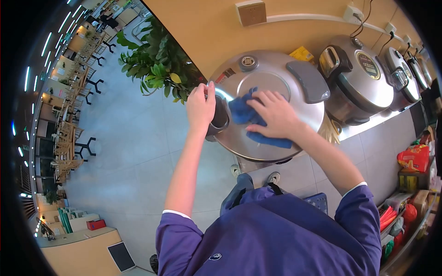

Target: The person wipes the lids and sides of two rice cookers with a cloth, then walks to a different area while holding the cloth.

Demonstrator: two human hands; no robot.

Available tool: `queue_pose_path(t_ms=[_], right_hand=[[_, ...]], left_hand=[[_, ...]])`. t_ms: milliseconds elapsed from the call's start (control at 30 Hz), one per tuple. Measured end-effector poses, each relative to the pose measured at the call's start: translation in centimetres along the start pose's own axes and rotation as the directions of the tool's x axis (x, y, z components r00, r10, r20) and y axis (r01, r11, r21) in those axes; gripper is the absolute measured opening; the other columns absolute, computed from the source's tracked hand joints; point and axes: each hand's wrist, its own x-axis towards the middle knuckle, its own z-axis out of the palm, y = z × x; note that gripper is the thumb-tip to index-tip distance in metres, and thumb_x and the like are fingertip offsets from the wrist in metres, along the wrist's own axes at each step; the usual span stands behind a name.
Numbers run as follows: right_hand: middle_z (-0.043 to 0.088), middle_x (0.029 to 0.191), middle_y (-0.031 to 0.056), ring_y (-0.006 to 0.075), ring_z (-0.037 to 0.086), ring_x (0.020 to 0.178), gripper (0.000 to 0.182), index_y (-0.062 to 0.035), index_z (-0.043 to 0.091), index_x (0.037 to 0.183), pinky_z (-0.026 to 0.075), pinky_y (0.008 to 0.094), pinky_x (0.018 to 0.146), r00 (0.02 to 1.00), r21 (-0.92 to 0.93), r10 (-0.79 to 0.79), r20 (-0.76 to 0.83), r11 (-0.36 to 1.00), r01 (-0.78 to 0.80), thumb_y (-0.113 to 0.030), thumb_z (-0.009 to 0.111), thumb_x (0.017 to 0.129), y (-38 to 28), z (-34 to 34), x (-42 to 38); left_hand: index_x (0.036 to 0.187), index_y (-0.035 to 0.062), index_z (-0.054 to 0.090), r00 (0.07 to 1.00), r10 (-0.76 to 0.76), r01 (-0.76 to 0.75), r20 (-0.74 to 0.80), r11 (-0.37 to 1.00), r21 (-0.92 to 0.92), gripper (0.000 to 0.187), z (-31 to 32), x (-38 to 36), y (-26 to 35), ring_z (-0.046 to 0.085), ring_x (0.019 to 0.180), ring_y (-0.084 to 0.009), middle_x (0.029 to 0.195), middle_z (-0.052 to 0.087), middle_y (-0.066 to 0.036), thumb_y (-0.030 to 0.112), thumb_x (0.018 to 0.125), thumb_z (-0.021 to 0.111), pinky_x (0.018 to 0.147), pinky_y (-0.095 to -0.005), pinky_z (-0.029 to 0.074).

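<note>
A large round rice cooker with a brushed-metal lid (pixel 304 112) stands in front of me. My right hand (pixel 278 112) presses a crumpled blue cloth (pixel 241 108) onto the lid; part of the cloth sticks out below the palm. My left hand (pixel 200 108) is at the lid's left edge, beside the dark handle (pixel 222 115), its fingers curled in at the rim and partly hidden. A round steam vent (pixel 248 63) sits at the back of the lid, and a grey hinge cover (pixel 308 83) at its right.
More rice cookers (pixel 363 78) line the wall to the right, plugged into sockets (pixel 352 14). A leafy plant (pixel 159 62) stands at the back left. On the far right, a shelf holds bags and packets (pixel 413 158). Wooden chairs (pixel 69 142) and a distant person (pixel 109 20) are at left.
</note>
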Motion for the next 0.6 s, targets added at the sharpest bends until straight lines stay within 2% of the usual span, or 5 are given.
queue_pose_path(t_ms=[100,267,433,533,600], right_hand=[[0.059,0.105,0.0067,0.0261,0.057,0.101,0.046,-0.0097,0.062,0.111,0.043,0.0392,0.087,0.997,-0.04,-0.053,-0.065,0.998,0.05,-0.048,0.071,0.087,-2.3,0.8,-0.2],[0.057,0.099,0.0021,0.021,0.057,0.099,0.042,-0.0149,0.058,0.103,0.043,0.0374,0.086,0.964,0.067,-0.244,0.103,0.969,0.238,-0.049,0.074,0.084,-6.4,0.5,-2.5],[0.056,0.096,0.0021,0.0199,0.058,0.094,0.038,-0.0175,0.059,0.101,0.045,0.0369,0.085,0.903,0.166,-0.412,0.118,0.905,0.391,-0.051,0.07,0.089,-4.9,-0.2,-2.4],[0.058,0.099,0.0037,0.0211,0.06,0.096,0.036,-0.0161,0.06,0.1,0.048,0.0393,0.083,0.901,0.14,-0.402,0.162,0.913,0.382,-0.05,0.068,0.092,-2.9,0.9,-0.1],[0.062,0.098,0.0066,0.0242,0.063,0.098,0.035,-0.0137,0.061,0.101,0.051,0.0405,0.083,0.95,0.129,-0.287,0.125,0.954,0.271,-0.047,0.067,0.094,-1.5,1.4,2.3]], left_hand=[[0.086,-0.0012,0.063,1.0,-0.012,0.012,0.006,1.0,-0.005,0.042,-0.2,-0.2,0.3,0.065,0.081,-0.0397,0.085,0.068,-0.019,0.036,0.105,0.056,0.074,-0.0502,0.05],[0.086,-0.0005,0.063,1.0,0.007,-0.007,0.019,1.0,0.015,0.042,-0.3,-0.3,0.2,0.065,0.082,-0.0405,0.085,0.067,-0.019,0.036,0.105,0.056,0.075,-0.0509,0.049],[0.086,-0.0002,0.061,1.0,0.012,-0.012,0.019,1.0,0.013,0.04,-0.4,-0.3,0.1,0.064,0.085,-0.0411,0.086,0.067,-0.018,0.035,0.105,0.056,0.076,-0.0513,0.049],[0.086,-0.0002,0.062,1.0,0.01,-0.01,0.007,1.0,0.017,0.039,-0.1,-0.2,-0.1,0.062,0.088,-0.0405,0.087,0.066,-0.018,0.034,0.104,0.057,0.078,-0.051,0.048],[0.085,-0.0003,0.062,0.997,0.069,-0.068,-0.031,0.996,0.053,0.038,0.0,-0.2,-0.1,0.061,0.089,-0.04,0.088,0.066,-0.017,0.033,0.104,0.058,0.079,-0.0506,0.048]])
